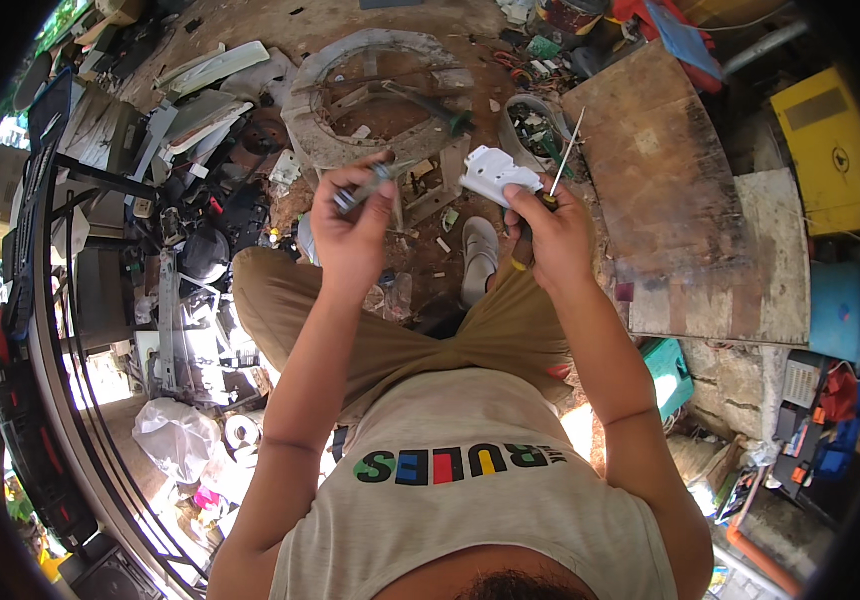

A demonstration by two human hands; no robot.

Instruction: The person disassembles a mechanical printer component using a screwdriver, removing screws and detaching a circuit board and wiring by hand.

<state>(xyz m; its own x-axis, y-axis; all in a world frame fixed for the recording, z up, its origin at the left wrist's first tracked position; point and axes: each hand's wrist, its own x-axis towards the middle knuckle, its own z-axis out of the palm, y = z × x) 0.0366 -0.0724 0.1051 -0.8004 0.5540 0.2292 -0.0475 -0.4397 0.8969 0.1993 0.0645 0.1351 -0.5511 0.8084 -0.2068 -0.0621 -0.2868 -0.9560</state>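
Observation:
My left hand [353, 225] is raised in front of my knees, its fingers closed on a small grey, metallic-looking part [362, 188] whose kind I cannot make out. To its right, my right hand [560, 235] pinches a white moulded plastic piece [495, 175] with holes in it. That same hand also holds a screwdriver [568, 155]. Its thin shaft points up and away, and its dark and yellow handle lies in the palm. The two held parts are apart from each other.
Beyond my hands a worn round wooden frame [312, 125] lies on the dirt, with a dark tool [428, 103] on it. A tub of scrap [536, 130] and a wooden board [660, 150] are at right. Heaped scrap and a black metal rack [100, 180] stand left.

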